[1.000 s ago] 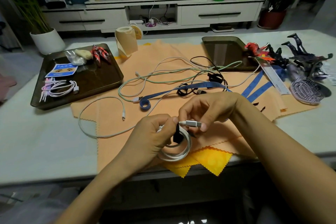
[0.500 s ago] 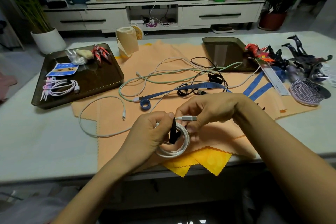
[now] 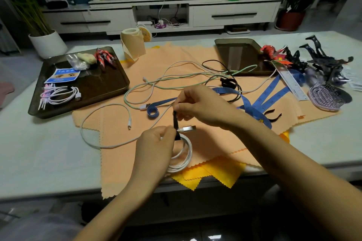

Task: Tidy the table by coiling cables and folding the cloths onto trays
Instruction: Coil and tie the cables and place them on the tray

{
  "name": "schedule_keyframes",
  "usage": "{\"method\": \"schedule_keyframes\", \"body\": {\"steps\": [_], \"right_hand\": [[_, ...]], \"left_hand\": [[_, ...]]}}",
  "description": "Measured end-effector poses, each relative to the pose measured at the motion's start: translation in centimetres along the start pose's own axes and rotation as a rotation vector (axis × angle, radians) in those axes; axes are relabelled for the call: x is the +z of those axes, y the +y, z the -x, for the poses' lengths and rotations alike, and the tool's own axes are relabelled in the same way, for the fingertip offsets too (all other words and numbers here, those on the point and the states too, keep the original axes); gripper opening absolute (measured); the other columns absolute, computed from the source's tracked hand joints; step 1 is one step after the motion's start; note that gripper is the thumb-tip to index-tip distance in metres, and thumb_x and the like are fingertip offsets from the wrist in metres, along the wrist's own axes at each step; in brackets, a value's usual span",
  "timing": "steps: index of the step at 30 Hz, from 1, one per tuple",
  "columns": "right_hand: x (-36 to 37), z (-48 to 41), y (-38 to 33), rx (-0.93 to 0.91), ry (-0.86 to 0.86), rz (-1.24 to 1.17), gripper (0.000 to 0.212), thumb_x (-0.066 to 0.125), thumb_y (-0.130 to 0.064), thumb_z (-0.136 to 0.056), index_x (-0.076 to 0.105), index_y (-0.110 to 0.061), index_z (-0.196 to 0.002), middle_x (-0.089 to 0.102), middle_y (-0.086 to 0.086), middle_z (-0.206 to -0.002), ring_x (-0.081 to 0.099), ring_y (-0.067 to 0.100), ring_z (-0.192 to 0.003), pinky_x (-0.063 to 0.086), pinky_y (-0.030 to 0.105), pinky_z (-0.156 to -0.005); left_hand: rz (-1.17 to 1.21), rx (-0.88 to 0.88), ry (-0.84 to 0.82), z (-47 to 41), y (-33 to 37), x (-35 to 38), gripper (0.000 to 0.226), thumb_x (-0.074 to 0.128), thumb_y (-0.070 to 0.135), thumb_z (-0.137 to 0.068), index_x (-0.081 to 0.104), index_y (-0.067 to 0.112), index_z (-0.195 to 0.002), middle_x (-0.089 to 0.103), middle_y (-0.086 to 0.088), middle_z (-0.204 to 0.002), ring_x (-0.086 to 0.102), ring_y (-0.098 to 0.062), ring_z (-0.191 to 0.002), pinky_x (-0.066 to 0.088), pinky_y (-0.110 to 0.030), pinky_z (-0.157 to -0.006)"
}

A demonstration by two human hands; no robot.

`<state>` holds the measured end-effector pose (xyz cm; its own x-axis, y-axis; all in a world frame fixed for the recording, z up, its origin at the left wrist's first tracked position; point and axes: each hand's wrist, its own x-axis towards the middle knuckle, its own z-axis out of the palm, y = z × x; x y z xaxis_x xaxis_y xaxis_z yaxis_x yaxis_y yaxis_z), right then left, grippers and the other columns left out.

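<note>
My left hand grips a coiled white cable over the near edge of the orange cloth. Its silver plug sticks out to the right. My right hand pinches the top end of a black strap that runs up from the coil. Loose white, pale green and black cables lie tangled on the cloth behind my hands. A yellow cloth pokes out under the orange one at the table edge.
A dark tray at left holds a coiled white cable, a blue card and small toys. A second dark tray sits at back right. Blue measuring tape, a ruler, a hairbrush and toy figures lie at right. A tape roll stands behind.
My right hand let go of the silver plug and rose, pulling the black strap straight up from the coil. My left hand kept hold of the coil.
</note>
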<state>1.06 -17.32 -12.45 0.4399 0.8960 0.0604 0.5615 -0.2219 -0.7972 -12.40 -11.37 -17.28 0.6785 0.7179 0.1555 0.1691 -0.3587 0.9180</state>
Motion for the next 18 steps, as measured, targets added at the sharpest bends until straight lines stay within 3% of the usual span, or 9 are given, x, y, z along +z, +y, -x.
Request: {"method": "schedule_keyframes", "body": {"steps": [2, 7, 10, 13, 15, 18], "right_hand": [[0.5, 0.6, -0.8, -0.087, 0.117, 0.150, 0.007, 0.057, -0.015, -0.091, 0.060, -0.016, -0.085, 0.063, -0.007, -0.076, 0.060, 0.004, -0.070, 0.050, 0.019, -0.066], [1.4, 2.3, -1.9, -0.232, 0.286, 0.357, 0.010, 0.057, -0.020, -0.091, 0.061, -0.013, -0.097, 0.068, 0.004, -0.096, 0.060, 0.023, -0.090, 0.048, 0.044, -0.076], [2.7, 2.9, -2.4, -0.342, 0.298, 0.546, 0.012, 0.065, -0.013, -0.082, 0.062, -0.011, -0.094, 0.067, 0.007, -0.092, 0.059, 0.027, -0.085, 0.047, 0.041, -0.071], [3.5, 3.6, -2.5, -0.433, 0.418, 0.622, 0.016, 0.071, -0.004, -0.068, 0.064, -0.010, -0.082, 0.066, 0.006, -0.074, 0.059, 0.025, -0.067, 0.041, 0.028, -0.060], [3.8, 4.1, -2.4, -0.450, 0.456, 0.554, 0.007, 0.063, -0.010, -0.075, 0.064, -0.010, -0.082, 0.065, 0.004, -0.075, 0.058, 0.021, -0.068, 0.034, 0.022, -0.064], [4.0, 5.2, -1.8, -0.460, 0.381, 0.551, 0.021, 0.048, -0.021, -0.082, 0.065, -0.009, -0.082, 0.064, 0.005, -0.076, 0.058, 0.023, -0.069, 0.041, 0.028, -0.065]], "left_hand": [[0.015, -0.042, 0.025, -0.1, -0.1, 0.1, 0.037, 0.046, 0.019, -0.088, 0.048, 0.005, -0.054, 0.040, -0.010, -0.051, 0.033, -0.015, -0.048, 0.028, -0.026, -0.048], [0.309, -0.319, 0.053, -0.8, -0.1, -0.1, 0.038, 0.045, 0.016, -0.089, 0.044, 0.012, -0.050, 0.035, 0.003, -0.037, 0.032, -0.014, -0.040, 0.029, -0.031, -0.056], [0.320, -0.379, 0.062, -1.2, -0.2, -0.1, 0.046, 0.046, 0.020, -0.090, 0.046, 0.016, -0.044, 0.036, 0.004, -0.035, 0.034, -0.014, -0.041, 0.030, -0.032, -0.058], [0.116, -0.305, 0.065, -1.5, -0.3, -0.3, 0.047, 0.043, 0.029, -0.094, 0.048, 0.015, -0.050, 0.043, 0.002, -0.038, 0.040, -0.015, -0.045, 0.032, -0.029, -0.053], [0.033, -0.206, 0.087, -1.4, -0.4, -0.5, 0.046, 0.039, 0.033, -0.096, 0.050, 0.014, -0.056, 0.047, 0.003, -0.043, 0.045, -0.008, -0.041, 0.036, -0.024, -0.047], [0.100, -0.245, 0.058, -1.4, -0.5, -0.3, 0.037, 0.038, 0.039, -0.098, 0.056, 0.020, -0.071, 0.055, 0.002, -0.054, 0.052, -0.002, -0.044, 0.036, -0.009, -0.038]]}}
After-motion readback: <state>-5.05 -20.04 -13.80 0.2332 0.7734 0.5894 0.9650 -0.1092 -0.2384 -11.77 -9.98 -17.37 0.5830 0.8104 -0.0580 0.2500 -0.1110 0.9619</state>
